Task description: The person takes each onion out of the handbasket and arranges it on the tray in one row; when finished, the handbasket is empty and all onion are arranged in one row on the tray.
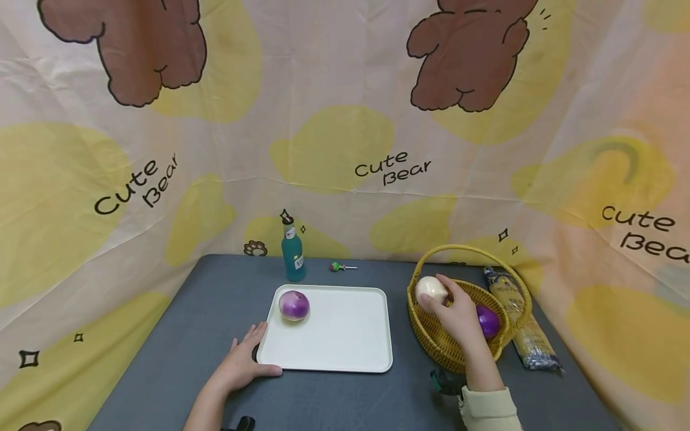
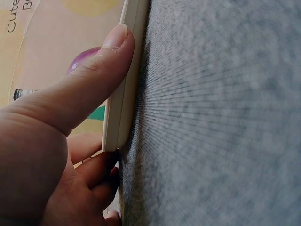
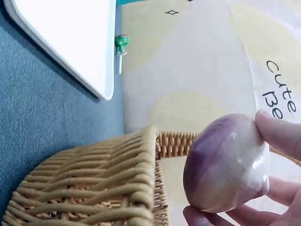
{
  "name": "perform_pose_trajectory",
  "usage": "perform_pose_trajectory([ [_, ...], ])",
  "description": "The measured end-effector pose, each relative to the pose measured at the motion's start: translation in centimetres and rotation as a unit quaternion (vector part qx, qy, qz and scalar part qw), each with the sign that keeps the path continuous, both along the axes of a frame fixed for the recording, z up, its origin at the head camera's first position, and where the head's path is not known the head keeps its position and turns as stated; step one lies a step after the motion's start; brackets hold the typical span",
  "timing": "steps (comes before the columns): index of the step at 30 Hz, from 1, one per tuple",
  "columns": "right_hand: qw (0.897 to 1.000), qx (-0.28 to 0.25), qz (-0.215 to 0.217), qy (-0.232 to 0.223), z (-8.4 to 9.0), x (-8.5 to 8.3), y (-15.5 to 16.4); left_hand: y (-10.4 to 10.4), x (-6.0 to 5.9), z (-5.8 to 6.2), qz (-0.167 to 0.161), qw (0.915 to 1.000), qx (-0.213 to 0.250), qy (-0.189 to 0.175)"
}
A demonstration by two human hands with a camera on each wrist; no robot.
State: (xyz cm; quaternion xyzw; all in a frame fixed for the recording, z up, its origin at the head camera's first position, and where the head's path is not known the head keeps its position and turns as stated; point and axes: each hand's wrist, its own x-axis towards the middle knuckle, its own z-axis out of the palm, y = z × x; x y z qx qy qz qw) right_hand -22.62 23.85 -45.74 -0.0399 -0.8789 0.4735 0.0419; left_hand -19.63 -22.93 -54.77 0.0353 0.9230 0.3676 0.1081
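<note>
Soft, even light in head view; white glints on the onion (image 3: 228, 162), lower right; tabletop (image 2: 225, 113) blurred at right in left-wrist view.

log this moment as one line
left hand: touches white tray | right hand: holds pale onion over basket | on tray: purple onion | in basket: purple item

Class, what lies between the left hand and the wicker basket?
In the head view, the white tray, touched by the left hand, then bare table up to the basket.

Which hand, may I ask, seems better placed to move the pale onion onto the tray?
Probably the right hand: it grips the pale onion, while the left hand touches the tray.
</note>
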Motion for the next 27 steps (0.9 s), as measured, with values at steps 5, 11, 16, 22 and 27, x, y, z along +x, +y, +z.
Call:
perform_pose_trajectory([
  [5,1.0,-0.001,0.003,0.004,0.3,0.2,-0.3,0.0,0.0,0.0,0.001,1.0,-0.003,-0.003],
  [11,1.0,-0.002,0.014,0.015,0.4,0.3,-1.1,0.0,0.0,-0.1,0.003,1.0,-0.004,-0.006],
  [16,1.0,-0.012,0.025,0.014,0.2,0.3,-2.2,0.0,0.0,-0.1,0.002,1.0,-0.002,-0.004],
  [22,0.999,-0.002,0.027,0.029,-0.1,0.2,-3.3,0.0,0.0,-0.2,0.002,1.0,-0.004,-0.003],
  [27,0.999,0.003,0.029,0.038,-0.1,0.2,-4.2,-0.1,-0.1,-0.2,0.001,1.0,-0.004,-0.002],
])
